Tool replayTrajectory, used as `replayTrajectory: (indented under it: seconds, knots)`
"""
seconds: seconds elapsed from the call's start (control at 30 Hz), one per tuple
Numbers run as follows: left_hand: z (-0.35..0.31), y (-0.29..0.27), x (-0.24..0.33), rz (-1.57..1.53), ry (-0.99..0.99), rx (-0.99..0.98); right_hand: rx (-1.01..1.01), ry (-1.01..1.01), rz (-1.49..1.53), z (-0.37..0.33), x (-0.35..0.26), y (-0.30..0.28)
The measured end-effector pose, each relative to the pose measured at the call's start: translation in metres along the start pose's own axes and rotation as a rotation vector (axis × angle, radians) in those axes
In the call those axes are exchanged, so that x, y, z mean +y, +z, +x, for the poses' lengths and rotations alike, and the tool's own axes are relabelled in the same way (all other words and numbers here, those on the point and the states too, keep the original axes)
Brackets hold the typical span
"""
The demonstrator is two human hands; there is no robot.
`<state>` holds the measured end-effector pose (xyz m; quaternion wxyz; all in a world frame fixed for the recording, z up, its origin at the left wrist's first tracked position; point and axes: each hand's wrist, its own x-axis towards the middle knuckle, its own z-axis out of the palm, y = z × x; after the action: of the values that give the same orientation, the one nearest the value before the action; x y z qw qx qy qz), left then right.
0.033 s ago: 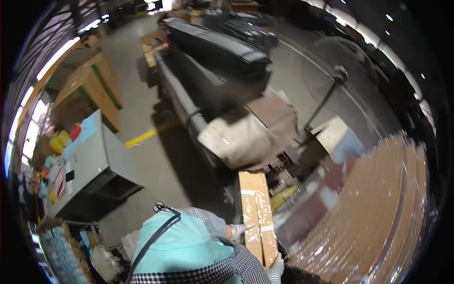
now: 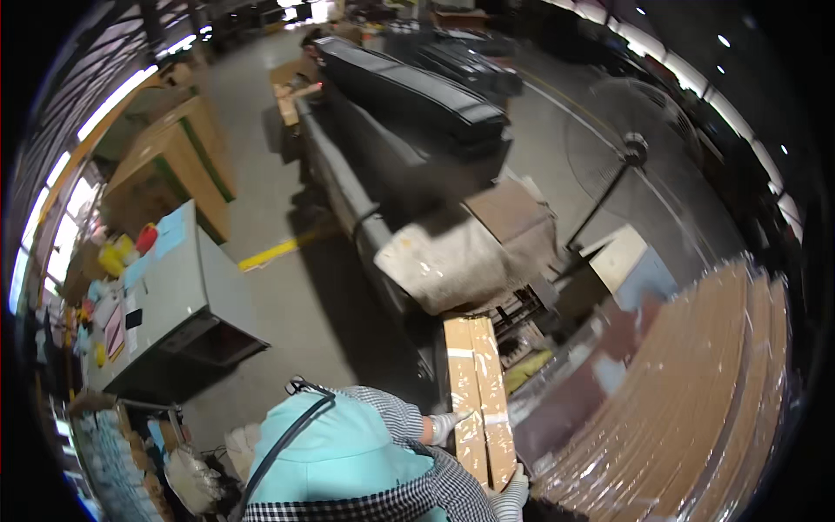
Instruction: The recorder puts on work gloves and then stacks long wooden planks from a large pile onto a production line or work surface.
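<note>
Two long, narrow brown cardboard pieces [image 2: 466, 400] lie side by side in front of me, crossed by strips of shiny tape. My left hand [image 2: 445, 427], in a pale glove, grips their left edge about midway, a finger or thumb resting on top. At the near right end my right hand [image 2: 513, 492], in a striped pale glove, wraps round the corner. The undersides of both hands are hidden. Checked sleeves and a teal garment [image 2: 348, 444] show beside the hands.
Beyond the cardboard, a beige cloth [image 2: 461, 261] drapes over a long dark conveyor-like machine [image 2: 335, 170]. A large stack of plastic-wrapped cardboard [image 2: 678, 383] stands at right. A grey cabinet [image 2: 230, 296] with items on top is at left; a pedestal fan [image 2: 635, 150] stands farther right.
The whole view has shifted slightly right and is sharper now. Both hands keep hold of the cardboard pieces, with almost no other visible movement.
</note>
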<state>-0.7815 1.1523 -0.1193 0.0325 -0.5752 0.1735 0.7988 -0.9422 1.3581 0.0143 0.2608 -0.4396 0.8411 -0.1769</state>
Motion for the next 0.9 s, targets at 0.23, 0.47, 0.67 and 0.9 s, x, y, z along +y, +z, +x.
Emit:
replayTrajectory:
  seconds: [0.23, 0.47, 0.67, 0.9]
  knots:
    - [0.054, -0.024, 0.093, -0.432, 0.377, -0.054, 0.001, -0.013, -0.409, 0.090, -0.084, -0.014]
    - [0.088, -0.033, 0.089, -0.255, 0.419, 0.049, -0.045, -0.034, -0.460, 0.103, -0.086, -0.023]
    - [0.144, -0.054, 0.090, -0.147, 0.208, 0.054, -0.120, 0.017, -0.383, 0.129, -0.079, -0.006]
    - [0.101, -0.062, 0.210, -0.669, 0.649, -0.571, 0.387, -0.335, -0.201, 0.200, -0.160, -0.068]
